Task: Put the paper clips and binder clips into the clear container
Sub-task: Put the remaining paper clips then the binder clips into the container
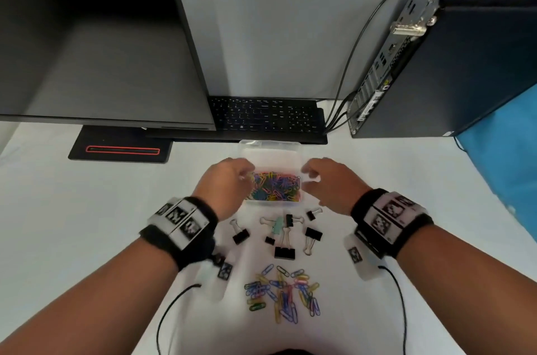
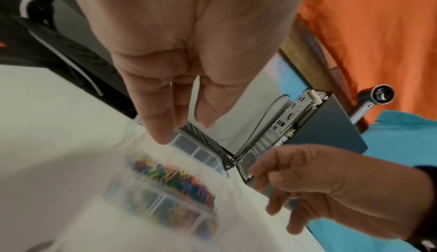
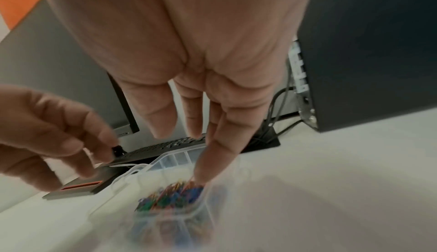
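Head view, frame centre: left hand point(image 1: 229, 180) and right hand point(image 1: 328, 183) flanking clear plastic container point(image 1: 271, 151) of coloured paper clips point(image 1: 274, 186), fingers loosely curled, holding nothing; black binder clips point(image 1: 284, 251) lower centre on white desk point(image 1: 87, 209).

Black wristbands point(image 1: 200, 235) carry white checkered marker tags and thin black cables point(image 1: 171, 308).

No word, brand or number can be read in any view. The keyboard point(image 1: 266, 117) at the centre of the head view bears pale key legends, too small and blurred to make out. The wristbands point(image 1: 390, 216) at lower left and lower right of that frame carry black-and-white square code markers, patterns without letters. A small yellow sticker on the computer tower point(image 1: 436, 58) at upper right is illegible.
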A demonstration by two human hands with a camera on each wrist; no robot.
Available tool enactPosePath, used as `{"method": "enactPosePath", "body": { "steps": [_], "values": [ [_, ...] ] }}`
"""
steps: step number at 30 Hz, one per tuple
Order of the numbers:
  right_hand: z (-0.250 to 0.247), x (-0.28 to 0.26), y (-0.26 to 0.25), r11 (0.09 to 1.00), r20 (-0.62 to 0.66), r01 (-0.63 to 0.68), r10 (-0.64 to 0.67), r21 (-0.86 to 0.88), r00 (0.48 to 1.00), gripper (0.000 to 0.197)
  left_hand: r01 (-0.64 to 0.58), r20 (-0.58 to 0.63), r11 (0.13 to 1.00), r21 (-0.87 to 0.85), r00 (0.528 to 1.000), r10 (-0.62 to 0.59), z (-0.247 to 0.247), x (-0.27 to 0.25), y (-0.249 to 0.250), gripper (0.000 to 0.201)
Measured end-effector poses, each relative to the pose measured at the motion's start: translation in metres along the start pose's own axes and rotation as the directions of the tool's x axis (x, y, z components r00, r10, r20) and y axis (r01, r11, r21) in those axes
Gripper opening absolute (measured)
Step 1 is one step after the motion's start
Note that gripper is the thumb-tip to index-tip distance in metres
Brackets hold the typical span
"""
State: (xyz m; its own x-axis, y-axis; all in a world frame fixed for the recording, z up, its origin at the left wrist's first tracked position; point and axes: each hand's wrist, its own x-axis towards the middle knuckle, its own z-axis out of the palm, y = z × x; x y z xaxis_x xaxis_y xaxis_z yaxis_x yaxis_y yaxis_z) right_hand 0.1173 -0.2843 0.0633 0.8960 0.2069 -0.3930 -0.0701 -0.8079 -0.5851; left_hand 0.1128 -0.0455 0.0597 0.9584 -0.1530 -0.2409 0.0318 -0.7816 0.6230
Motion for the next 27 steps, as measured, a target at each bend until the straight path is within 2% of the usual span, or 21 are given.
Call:
{"method": "enactPosePath", "body": {
  "steps": [2, 4, 6, 8, 10, 12, 14, 19, 23, 24, 25, 27],
  "values": [
    [0.004, -0.028, 0.02, 1.0, 0.017, 0.014, -0.014, -0.014, 1.0, 0.018, -0.048, 0.048, 0.998, -0.048, 0.998, 0.051, 0.003, -0.027, -0.023, 0.018],
    [0.02, -0.061, 0.041, 0.998, 0.102, 0.023, -0.018, -0.055, 0.995, 0.017, -0.048, 0.197, 0.999, 0.022, 0.98, 0.043, 0.017, -0.061, -0.047, 0.02],
    [0.045, -0.097, 0.057, 0.988, 0.209, 0.052, -0.02, -0.147, 0.978, 0.027, -0.109, 0.291, 0.984, 0.142, 0.955, 0.063, 0.039, -0.098, -0.068, 0.032],
    [0.073, -0.128, 0.068, 0.938, 0.257, 0.176, -0.098, -0.297, 0.961, 0.045, -0.255, 0.32, 0.944, 0.211, 0.93, 0.18, 0.062, -0.129, -0.081, 0.044],
    [0.097, -0.149, 0.073, 0.861, 0.297, 0.3, -0.185, -0.41, 0.937, 0.063, -0.41, 0.35, 0.872, 0.266, 0.884, 0.309, 0.079, -0.147, -0.082, 0.052],
    [0.115, -0.158, 0.074, 0.799, 0.309, 0.376, -0.251, -0.469, 0.917, 0.079, -0.5, 0.356, 0.818, 0.284, 0.847, 0.394, 0.093, -0.151, -0.076, 0.058],
    [0.128, -0.157, 0.069, 0.782, 0.279, 0.393, -0.288, -0.483, 0.916, 0.084, -0.534, 0.367, 0.789, 0.306, 0.83, 0.42, 0.103, -0.148, -0.065, 0.063],
    [0.149, -0.145, 0.058, 0.777, 0.267, 0.368, -0.263, -0.511, 0.927, 0.086, -0.558, 0.394, 0.741, 0.373, 0.818, 0.418, 0.122, -0.139, -0.048, 0.061],
    [0.138, -0.155, 0.056, 0.725, 0.287, 0.466, -0.367, -0.508, 0.885, 0.077, -0.634, 0.416, 0.686, 0.357, 0.766, 0.49, 0.119, -0.15, -0.055, 0.054],
    [0.135, -0.159, 0.06, 0.738, 0.263, 0.463, -0.382, -0.491, 0.886, 0.073, -0.632, 0.399, 0.695, 0.342, 0.768, 0.502, 0.116, -0.154, -0.058, 0.052],
    [0.132, -0.163, 0.064, 0.772, 0.233, 0.434, -0.366, -0.464, 0.901, 0.071, -0.603, 0.366, 0.725, 0.333, 0.791, 0.49, 0.113, -0.158, -0.063, 0.051],
    [0.131, -0.171, 0.072, 0.856, 0.162, 0.308, -0.263, -0.415, 0.951, 0.072, -0.456, 0.264, 0.826, 0.332, 0.885, 0.383, 0.109, -0.164, -0.073, 0.057]
  ]
}}
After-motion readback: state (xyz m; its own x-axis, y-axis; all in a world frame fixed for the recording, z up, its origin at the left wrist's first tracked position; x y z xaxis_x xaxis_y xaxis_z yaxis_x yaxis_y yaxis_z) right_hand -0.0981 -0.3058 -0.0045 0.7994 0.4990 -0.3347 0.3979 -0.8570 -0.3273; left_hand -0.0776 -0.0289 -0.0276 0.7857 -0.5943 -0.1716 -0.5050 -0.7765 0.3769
